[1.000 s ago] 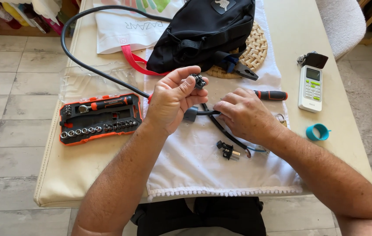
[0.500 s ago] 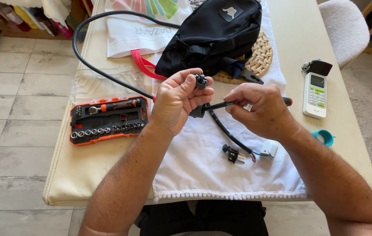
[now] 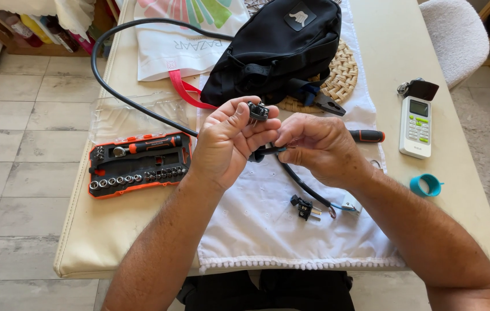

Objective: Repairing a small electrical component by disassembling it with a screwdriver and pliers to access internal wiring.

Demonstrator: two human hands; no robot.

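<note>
My left hand (image 3: pixel 229 141) pinches a small black plug part (image 3: pixel 257 110) with metal pins between thumb and fingertips, and also wraps the thick black cable (image 3: pixel 119 92). My right hand (image 3: pixel 320 147) grips the cable's end just right of it, fingers closed around the sheath. A thinner stretch of cable (image 3: pixel 302 185) runs down to another black plug piece (image 3: pixel 304 208) and a small white part (image 3: pixel 351 203) lying on the white cloth (image 3: pixel 262 230).
An orange socket and screwdriver set (image 3: pixel 135 164) lies open at left. A black bag (image 3: pixel 279 49) sits on a woven mat (image 3: pixel 340 78). A screwdriver handle (image 3: pixel 367 136), white remote (image 3: pixel 416 126), keys (image 3: pixel 415 88) and teal ring (image 3: pixel 426 185) lie at right. A white chair (image 3: pixel 458 34) stands beyond.
Both hands have drawn closer together, and the right hand has slid along the cable up to the left hand. The view has shifted slightly.
</note>
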